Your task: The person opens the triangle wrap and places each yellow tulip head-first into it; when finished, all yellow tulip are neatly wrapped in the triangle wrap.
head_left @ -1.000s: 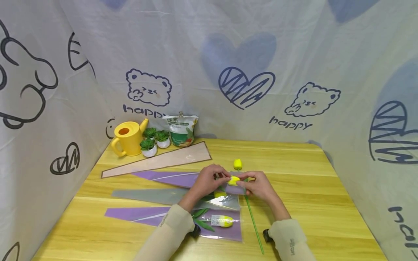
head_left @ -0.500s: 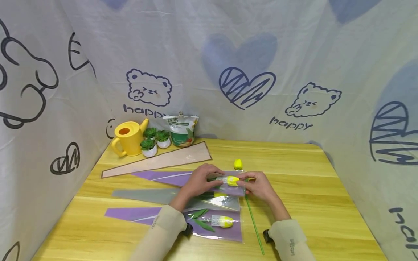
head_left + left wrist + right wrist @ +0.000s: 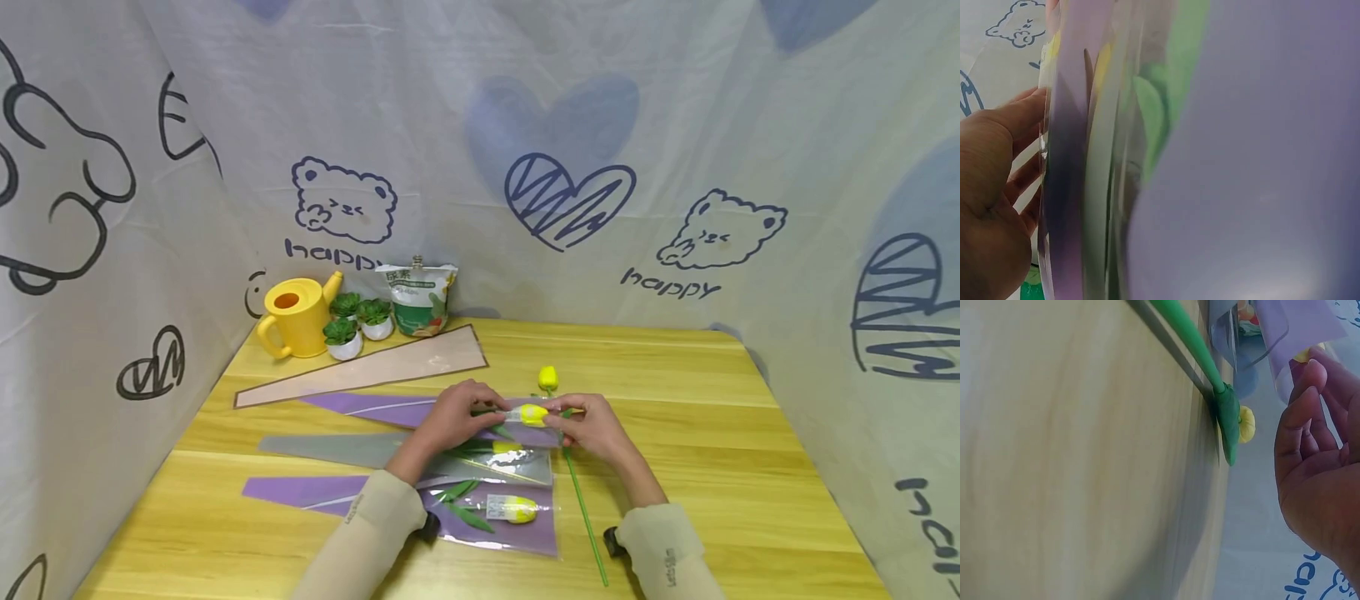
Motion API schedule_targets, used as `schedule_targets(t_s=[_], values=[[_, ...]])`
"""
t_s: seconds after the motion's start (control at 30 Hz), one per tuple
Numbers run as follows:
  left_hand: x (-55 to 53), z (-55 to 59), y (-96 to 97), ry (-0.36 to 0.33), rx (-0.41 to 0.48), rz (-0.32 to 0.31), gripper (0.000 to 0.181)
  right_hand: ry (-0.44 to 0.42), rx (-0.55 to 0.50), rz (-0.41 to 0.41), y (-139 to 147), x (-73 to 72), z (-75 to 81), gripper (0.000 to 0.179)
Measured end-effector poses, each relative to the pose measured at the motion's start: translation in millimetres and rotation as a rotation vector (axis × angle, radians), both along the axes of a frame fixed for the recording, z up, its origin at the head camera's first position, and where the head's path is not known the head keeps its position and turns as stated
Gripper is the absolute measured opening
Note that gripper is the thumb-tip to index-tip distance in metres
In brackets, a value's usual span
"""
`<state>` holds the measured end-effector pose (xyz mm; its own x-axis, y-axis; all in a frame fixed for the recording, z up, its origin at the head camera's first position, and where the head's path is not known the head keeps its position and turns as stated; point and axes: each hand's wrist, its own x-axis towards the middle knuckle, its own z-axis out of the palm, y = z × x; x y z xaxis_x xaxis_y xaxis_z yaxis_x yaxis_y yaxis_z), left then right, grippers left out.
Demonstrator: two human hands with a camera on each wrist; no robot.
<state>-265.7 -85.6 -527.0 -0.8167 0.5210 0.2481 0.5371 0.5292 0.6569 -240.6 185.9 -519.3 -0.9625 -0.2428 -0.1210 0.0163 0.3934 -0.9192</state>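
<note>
On the table three wrapped artificial yellow tulips lie one below another. My left hand (image 3: 457, 417) is over the top one, in a purple sleeve (image 3: 390, 412), with thumb and forefinger pinching at the edge of its pale label. My right hand (image 3: 596, 429) pinches the open end by the yellow tulip head (image 3: 534, 415); the right wrist view shows thumb and forefinger close together there. A loose tulip (image 3: 548, 377) lies under my right hand, its green stem (image 3: 583, 512) running toward me. Film blocks much of the left wrist view, hiding the left fingertips.
Below lie a grey-wrapped tulip (image 3: 330, 451) and another purple-wrapped tulip (image 3: 517, 509). A flat pinkish sleeve (image 3: 405, 360) sits behind. Farther back left stand a yellow watering can (image 3: 298, 321), several small potted succulents (image 3: 342, 337) and a green-white bag (image 3: 420, 304).
My left hand has drawn back leftward from the tulip head to the label's edge, uncovering the label. My right hand has stayed at the sleeve's end.
</note>
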Motion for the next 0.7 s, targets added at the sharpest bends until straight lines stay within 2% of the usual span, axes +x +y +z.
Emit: schedule_targets(t_s=[0.13,0.37,0.53,0.7], values=[[-0.3,-1.5,2.8,0.012,0.033,0.017,0.013,0.012,0.005,0.011,-0.5,-0.3,-0.9,0.025],[0.1,-0.9,5.3,0.021,0.041,0.036,0.010,0.021,0.017,0.027,-1.8,-0.9,-1.0,0.027],[-2.2,-0.3,3.4,0.013,0.035,0.041,0.011,0.019,0.038,0.016,-2.7,-3.7,0.5,0.026],[-5.9,-2.3,-4.6,0.018,-0.007,0.039,0.016,0.002,0.038,-0.020,-2.7,-7.0,-1.5,0.027]])
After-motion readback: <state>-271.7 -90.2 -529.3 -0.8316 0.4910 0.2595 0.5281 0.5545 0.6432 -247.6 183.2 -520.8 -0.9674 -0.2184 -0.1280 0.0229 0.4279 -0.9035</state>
